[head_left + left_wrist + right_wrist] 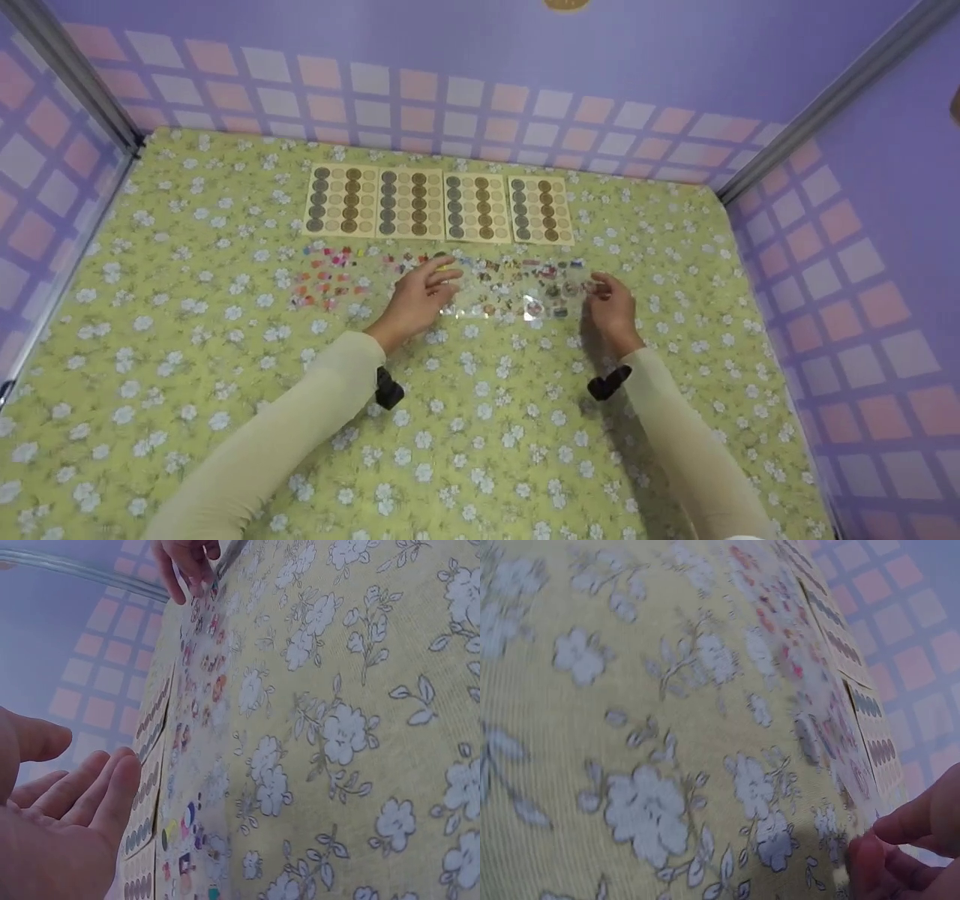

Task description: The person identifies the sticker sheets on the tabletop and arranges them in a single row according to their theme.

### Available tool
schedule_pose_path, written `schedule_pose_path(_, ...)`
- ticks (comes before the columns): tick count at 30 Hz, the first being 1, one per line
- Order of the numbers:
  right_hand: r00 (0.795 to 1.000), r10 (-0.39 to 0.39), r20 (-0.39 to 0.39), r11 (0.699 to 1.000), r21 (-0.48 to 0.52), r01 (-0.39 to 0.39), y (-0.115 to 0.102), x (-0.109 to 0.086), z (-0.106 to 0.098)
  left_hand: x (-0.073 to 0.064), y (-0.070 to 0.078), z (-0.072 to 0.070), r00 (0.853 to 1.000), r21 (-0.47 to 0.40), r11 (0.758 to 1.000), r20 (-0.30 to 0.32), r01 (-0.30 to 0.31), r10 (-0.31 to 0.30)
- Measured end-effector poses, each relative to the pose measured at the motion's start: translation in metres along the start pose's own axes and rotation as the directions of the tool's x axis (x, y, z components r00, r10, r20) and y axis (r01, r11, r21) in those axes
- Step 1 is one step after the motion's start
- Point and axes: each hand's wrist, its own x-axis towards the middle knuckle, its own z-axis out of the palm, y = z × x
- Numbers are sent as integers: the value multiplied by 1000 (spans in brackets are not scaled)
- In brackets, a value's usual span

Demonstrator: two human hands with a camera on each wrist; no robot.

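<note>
Clear sticker sheets (510, 289) with small colourful pictures lie in a row across the flowered cloth. My right hand (613, 306) is at the right end of this row; in the right wrist view, its thumb and index finger (904, 825) pinch the edge of a clear sheet. Over the left-middle part of the row hovers my left hand (421, 298). Its fingers (90, 791) are extended and loosely spread, with nothing held, in the left wrist view. Pink, red and orange stickers (326, 277) lie to the left of that hand.
Behind the clear sheets, several cream sheets of round coin-like stickers (411, 202) lie side by side. The flowered cloth (480, 450) covers the table. Purple panels with pink and white squares (465, 90) stand at the back and both sides.
</note>
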Motion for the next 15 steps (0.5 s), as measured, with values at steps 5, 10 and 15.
schedule_pose_path(5,995,-93,-23,995,-42,92,2,-20,0,-2,0,-4,1000,29,1000,-18,-2,3)
schedule_pose_path(10,931,-334,148,879,-308,364,-4,-32,4,0,5,-5,1000,88,996,-1,-14,14)
schedule_pose_path(15,900,-338,274,753,-496,433,-9,-33,9,0,10,-4,998,112,991,-1,-68,68)
